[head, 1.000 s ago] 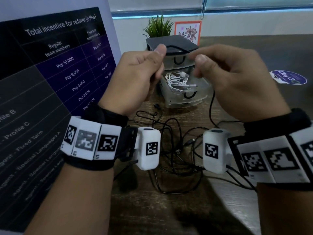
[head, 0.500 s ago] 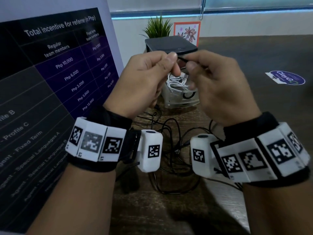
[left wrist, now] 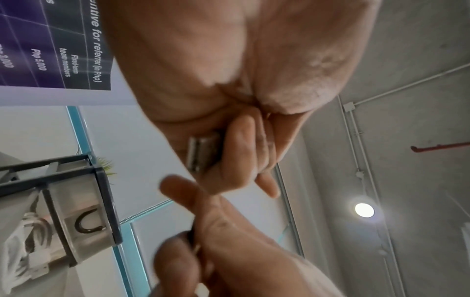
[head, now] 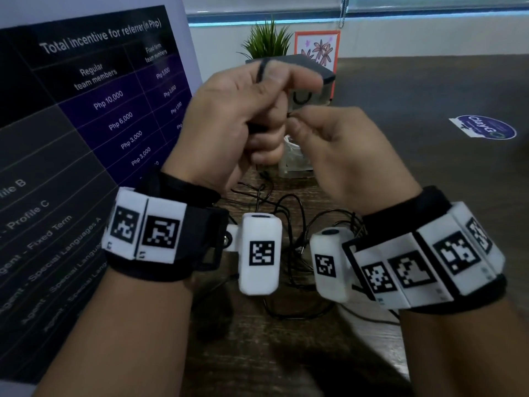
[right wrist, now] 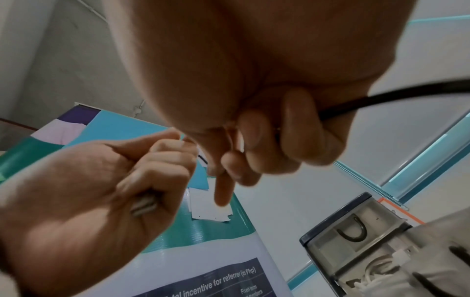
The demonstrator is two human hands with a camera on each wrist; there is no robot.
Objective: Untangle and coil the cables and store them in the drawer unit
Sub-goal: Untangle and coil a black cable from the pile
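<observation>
My left hand [head: 272, 93] is raised in front of the drawer unit [head: 320, 81]. A black cable [head: 262, 71] passes over its index finger, and its curled fingers hold the cable's metal plug [left wrist: 201, 152]. Just below and to the right, my right hand [head: 297, 118] pinches the same black cable [right wrist: 381, 98] between thumb and fingers. The rest of the black cables [head: 289, 224] lie in a loose tangle on the wooden table under my wrists. The unit's lower drawer stands open with a coiled white cable [right wrist: 376, 267] inside; its upper drawer [left wrist: 86, 217] is closed.
A large standing poster [head: 86, 138] fills the left side, close to my left arm. A small potted plant [head: 266, 41] and a framed flower picture [head: 317, 47] stand behind the drawer unit. A round blue sticker [head: 483, 127] lies on the table at the right.
My left hand has risen and turned, so the black cable now runs over its index finger. My right hand has dropped below it, still pinching the cable.
</observation>
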